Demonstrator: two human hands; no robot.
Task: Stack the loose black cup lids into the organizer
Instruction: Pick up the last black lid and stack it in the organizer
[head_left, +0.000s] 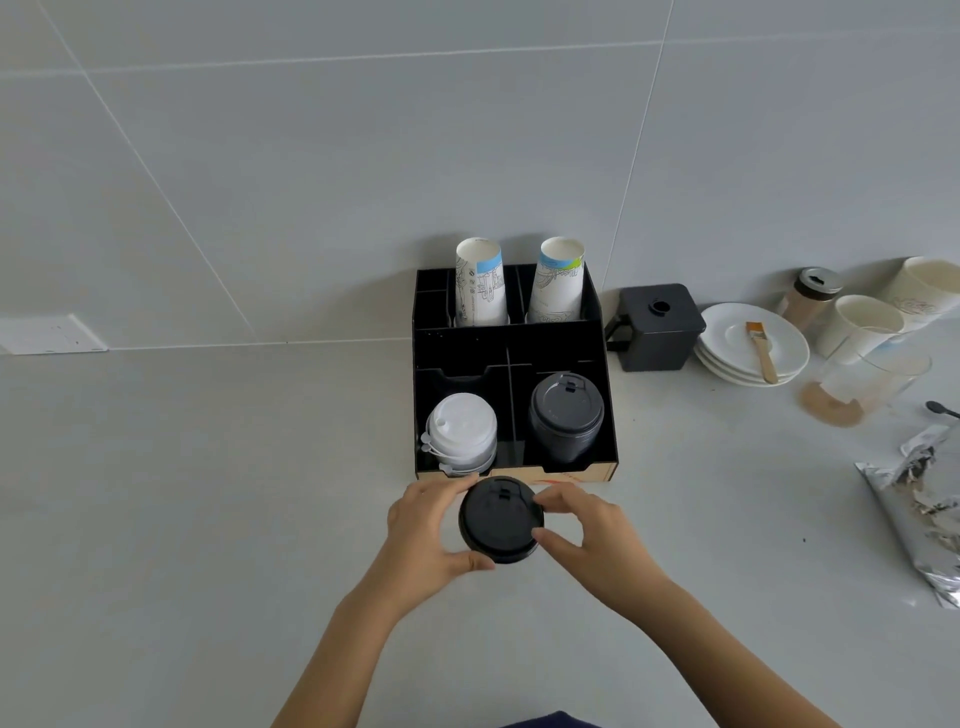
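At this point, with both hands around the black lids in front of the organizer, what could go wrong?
1. The black lids are pinched only at the rim by the left hand and right hand; they might slip or fan apart.
2. The stack of black lids in the organizer already stands tall; adding more could tip it.

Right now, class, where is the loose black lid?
The black lid is held between the left hand and right hand, just in front of the organizer.
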